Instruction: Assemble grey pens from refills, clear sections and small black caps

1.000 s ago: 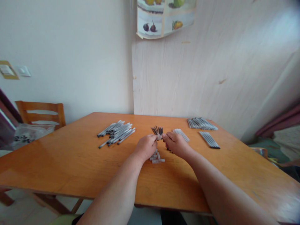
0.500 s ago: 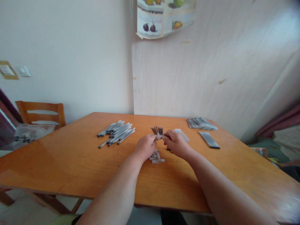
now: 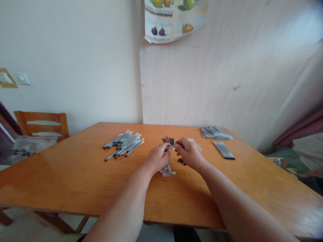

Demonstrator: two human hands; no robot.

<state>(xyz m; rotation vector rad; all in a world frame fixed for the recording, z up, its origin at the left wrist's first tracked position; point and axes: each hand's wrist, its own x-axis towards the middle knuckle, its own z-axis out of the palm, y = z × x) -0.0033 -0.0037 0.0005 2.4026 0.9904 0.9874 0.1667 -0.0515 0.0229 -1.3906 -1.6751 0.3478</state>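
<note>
My left hand and my right hand meet above the middle of the table, both closed in a pinch. Between their fingertips is a slim pen part, pale and partly hidden, its exact kind too small to tell. Just beyond the fingers lie thin dark pen refills. Several clear pen caps sit below my left hand. Small black pieces lie under my right hand, and pale pen tubes show partly behind it.
A loose pile of grey pens with black ends lies at left. On the right are a neat row of pens and a bundle of pens. A wooden chair holding a clear plastic bag stands beyond the table's left edge.
The fingertips have shifted slightly, and the pale part between them shows more clearly. More of the black pieces under my right hand is visible. The view has turned a little.
</note>
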